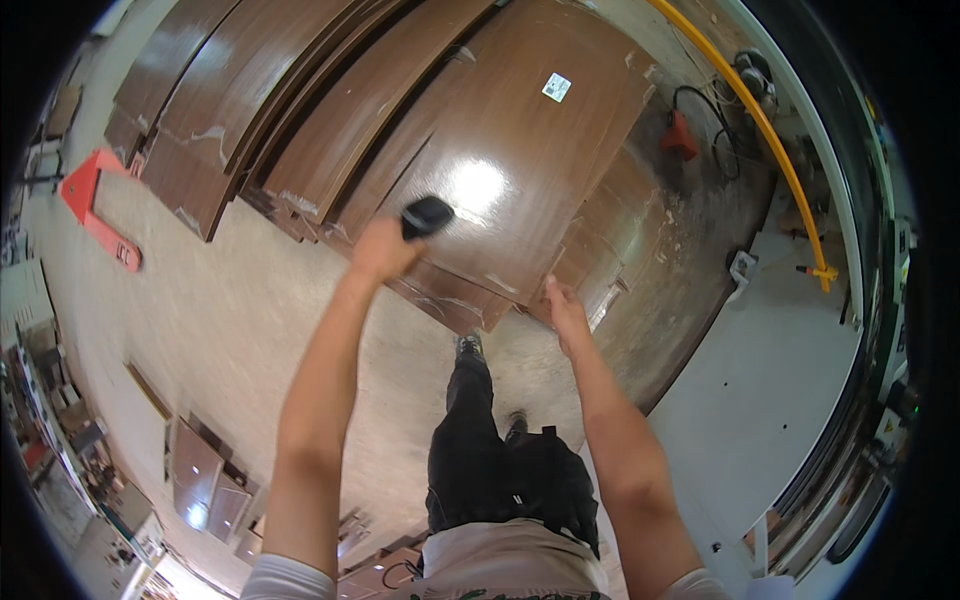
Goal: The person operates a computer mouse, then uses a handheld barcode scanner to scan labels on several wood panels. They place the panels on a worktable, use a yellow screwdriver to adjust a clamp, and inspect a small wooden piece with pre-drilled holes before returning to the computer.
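My left hand (pixel 385 252) is closed round a black handheld device (pixel 427 217), shaped like a scanner. It is held over the near left part of a large glossy brown wood-grain panel (pixel 530 130). A small white label with a printed code (pixel 557 87) sits on the panel's far part. My right hand (pixel 565 308) is beside the panel's near right corner, its fingers loosely extended and partly apart. Nothing shows in it, and whether it touches the panel's edge I cannot tell. Other brown panels lie stacked under and beside this one.
More stacked panels (pixel 230 90) stand to the left, with red pallet-truck forks (pixel 103 215) beyond them. A grey machine surface (pixel 760 370) borders my right side, below a curved yellow hose (pixel 765 125). A red object (pixel 679 137) with a black cable lies at the far right.
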The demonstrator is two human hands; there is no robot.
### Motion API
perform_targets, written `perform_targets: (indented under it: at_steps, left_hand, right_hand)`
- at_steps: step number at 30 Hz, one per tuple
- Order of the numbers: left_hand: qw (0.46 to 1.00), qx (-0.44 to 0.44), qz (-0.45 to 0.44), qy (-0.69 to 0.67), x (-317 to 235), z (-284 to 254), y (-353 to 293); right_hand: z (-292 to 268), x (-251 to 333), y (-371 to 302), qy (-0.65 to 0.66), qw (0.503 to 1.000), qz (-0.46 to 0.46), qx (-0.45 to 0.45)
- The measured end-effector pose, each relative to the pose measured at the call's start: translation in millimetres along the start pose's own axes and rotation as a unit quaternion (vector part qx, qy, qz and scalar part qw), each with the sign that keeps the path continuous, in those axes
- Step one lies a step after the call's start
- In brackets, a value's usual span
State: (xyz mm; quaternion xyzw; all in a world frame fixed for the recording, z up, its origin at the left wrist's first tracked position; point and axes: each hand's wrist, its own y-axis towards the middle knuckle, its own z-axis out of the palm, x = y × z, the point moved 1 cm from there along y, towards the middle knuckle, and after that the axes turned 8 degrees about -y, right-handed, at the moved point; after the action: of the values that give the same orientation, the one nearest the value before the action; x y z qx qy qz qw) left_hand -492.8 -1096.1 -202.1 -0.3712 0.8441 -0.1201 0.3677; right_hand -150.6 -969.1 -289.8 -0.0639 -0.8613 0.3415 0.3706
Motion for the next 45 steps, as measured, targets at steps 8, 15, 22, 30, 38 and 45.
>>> perform_targets:
  at_steps: [8, 15, 22, 30, 38, 45]
  left_hand:
    - [0.972, 0.117, 0.042, -0.199, -84.0, 100.3, -86.0]
    - [0.852, 0.258, -0.096, -0.445, -162.6, 141.1, -94.4]
    - [0.776, 0.089, -0.113, -0.614, -285.2, 198.5, -35.5]
    - [0.740, 0.035, -0.053, -0.669, -488.1, 275.5, -137.3]
    - [0.768, 0.080, 0.108, -0.627, -680.0, 260.1, -82.7]
    - [0.807, 0.188, 0.082, -0.554, -743.4, 290.9, -26.9]
  right_hand:
    - [-129.9, -14.3, 23.3, -0.133, 0.985, 0.072, -0.086]
    - [-290.5, -72.1, -79.8, -0.174, 0.978, 0.035, -0.108]
    - [-481.4, -74.6, -85.3, -0.284, 0.943, -0.053, -0.166]
    - [-732.9, -76.2, -78.9, -0.324, 0.896, -0.195, -0.232]
    - [-816.1, -119.6, -33.6, -0.149, 0.918, -0.163, -0.330]
    - [-848.4, -108.4, 109.0, -0.100, 0.944, -0.110, -0.294]
